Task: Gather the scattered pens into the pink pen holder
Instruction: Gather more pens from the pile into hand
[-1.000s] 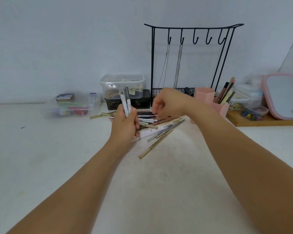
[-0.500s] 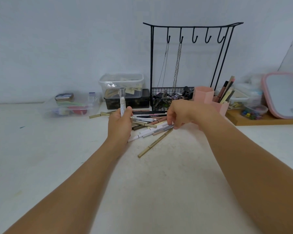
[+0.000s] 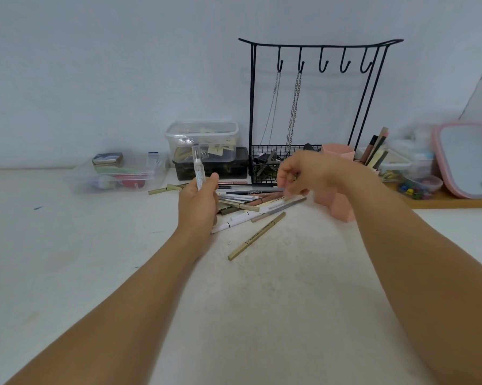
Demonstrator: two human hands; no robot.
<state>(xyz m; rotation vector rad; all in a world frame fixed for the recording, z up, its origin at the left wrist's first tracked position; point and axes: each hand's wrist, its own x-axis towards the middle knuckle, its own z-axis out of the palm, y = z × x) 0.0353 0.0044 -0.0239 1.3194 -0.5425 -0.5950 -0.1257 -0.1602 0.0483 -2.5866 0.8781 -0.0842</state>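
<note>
Right hand (image 3: 306, 173) has lifted off pens (image 3: 251, 200).

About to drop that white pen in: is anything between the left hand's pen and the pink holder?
Yes. The right hand and forearm hang over the pen pile, between the white pen in the left hand and the pink pen holder.
</note>
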